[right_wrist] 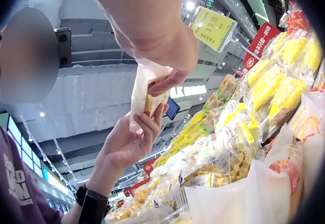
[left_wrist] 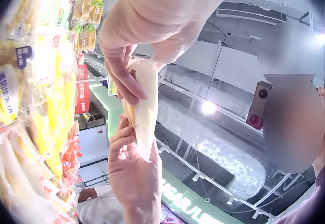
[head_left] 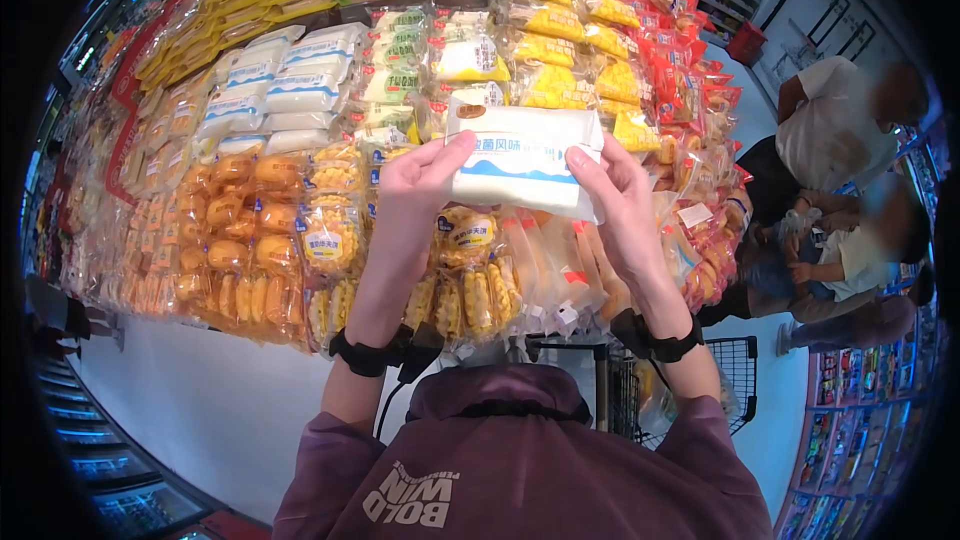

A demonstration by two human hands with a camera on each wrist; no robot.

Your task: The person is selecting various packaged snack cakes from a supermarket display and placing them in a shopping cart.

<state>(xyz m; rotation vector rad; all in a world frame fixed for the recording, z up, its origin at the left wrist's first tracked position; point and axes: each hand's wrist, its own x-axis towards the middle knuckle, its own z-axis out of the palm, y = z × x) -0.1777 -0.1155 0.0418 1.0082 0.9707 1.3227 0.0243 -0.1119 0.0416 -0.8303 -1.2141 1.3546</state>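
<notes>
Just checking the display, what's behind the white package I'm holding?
Beyond the white package, yellow packets show above and wrapped pastries below; whatever sits directly behind it is covered.

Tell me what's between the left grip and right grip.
A white packet spans the stretch from left grip to right grip, held by both; the head view shows it.

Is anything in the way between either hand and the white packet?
Nothing visible is. The left hand grips one end of the white packet and the right hand grips the other, thumbs on its printed face. The packaged baked goods lie below and beyond, not between.
</notes>
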